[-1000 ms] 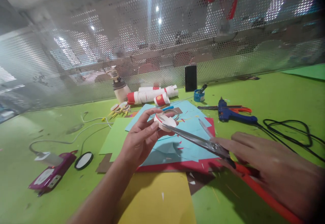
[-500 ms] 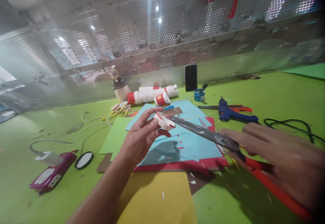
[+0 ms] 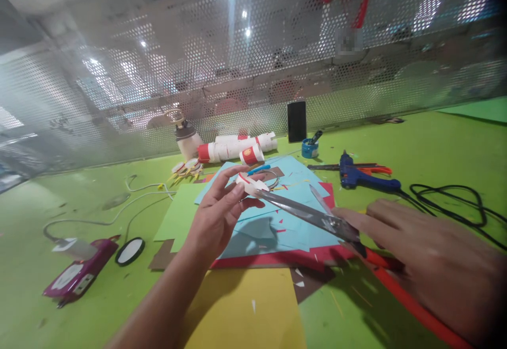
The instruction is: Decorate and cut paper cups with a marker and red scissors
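My left hand (image 3: 222, 206) pinches a small white paper-cup piece with a red edge (image 3: 252, 184) between thumb and fingers, above the light blue paper (image 3: 289, 233). From the right, my right hand (image 3: 420, 254) grips red-handled scissors (image 3: 309, 215). One blade tip reaches the lower right side of the cup piece; the other blade stands apart from it, so the scissors are spread. Whether the blade touches the piece I cannot tell. Behind my left fingers lie a blue pen-like stick (image 3: 259, 170) and a thin ring (image 3: 273, 179).
A blue glue gun (image 3: 356, 176) with a black cord lies right. Behind are stacked paper cups (image 3: 229, 149), a spray bottle (image 3: 187, 140), a dark upright phone-like slab (image 3: 297, 122) and a blue jar (image 3: 310, 149). A purple power strip (image 3: 77, 272) and round black-rimmed disc (image 3: 130, 251) lie left.
The scissors have shifted left and a little down with my right hand, their blades spreading wider. The cup piece has moved slightly left and turned in my left fingers.
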`<state>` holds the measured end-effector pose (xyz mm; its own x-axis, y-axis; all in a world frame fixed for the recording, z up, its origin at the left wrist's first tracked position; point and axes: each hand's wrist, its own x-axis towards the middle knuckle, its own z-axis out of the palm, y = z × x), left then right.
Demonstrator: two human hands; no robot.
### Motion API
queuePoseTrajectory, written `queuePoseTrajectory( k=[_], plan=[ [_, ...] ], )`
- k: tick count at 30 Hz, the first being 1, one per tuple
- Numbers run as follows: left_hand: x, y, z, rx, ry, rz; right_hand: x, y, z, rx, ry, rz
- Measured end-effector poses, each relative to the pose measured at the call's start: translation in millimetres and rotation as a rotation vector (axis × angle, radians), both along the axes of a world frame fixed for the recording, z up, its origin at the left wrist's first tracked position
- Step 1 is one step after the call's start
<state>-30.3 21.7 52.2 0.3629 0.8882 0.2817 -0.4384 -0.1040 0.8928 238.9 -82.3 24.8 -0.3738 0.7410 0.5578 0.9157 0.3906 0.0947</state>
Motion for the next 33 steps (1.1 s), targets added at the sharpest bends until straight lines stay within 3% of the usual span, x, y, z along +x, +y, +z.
queuePoseTrajectory(
  k=[3, 33],
  plan=[
    [0.0, 0.4, -1.5, 0.014, 0.005, -0.014, -0.8, 0.7, 2.7, -0.064, 0.000, 0.018],
    [5.9, -8.5, 2.6, -0.119, -0.044, -0.066, -2.4, 1.8, 8.4, -0.032, 0.015, 0.102]
  ],
)
